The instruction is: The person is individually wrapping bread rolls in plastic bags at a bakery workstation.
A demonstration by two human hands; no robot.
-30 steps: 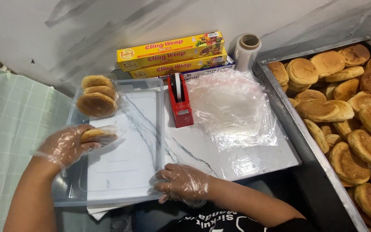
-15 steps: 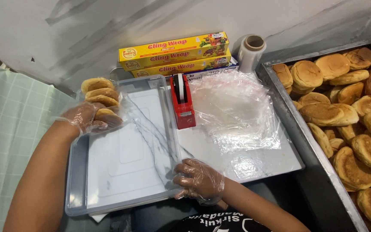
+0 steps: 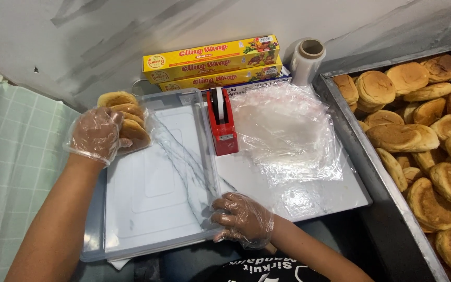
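Since the earlier frame the left hand [image 3: 96, 134] has carried its bun up to the far-left corner of the clear plastic tray [image 3: 155, 230], where its gloved grip now clasps the stack of buns [image 3: 129, 117]. The right hand [image 3: 242, 219] rests curled on the tray's near rim, grip closed over its edge. Beyond stand a red tape dispenser [image 3: 222, 121], clear bags [image 3: 288, 130], yellow cling-film boxes [image 3: 212, 60] and a film roll [image 3: 308, 60]. A metal bin of buns [image 3: 424, 141] sits right of the tabletop [image 3: 330, 193].

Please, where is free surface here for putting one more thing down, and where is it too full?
The clear plastic box floor is bare from the stacked buns under the left hand down to the right hand. A small marble strip below the clear bags is free. The metal tray of buns is crowded.
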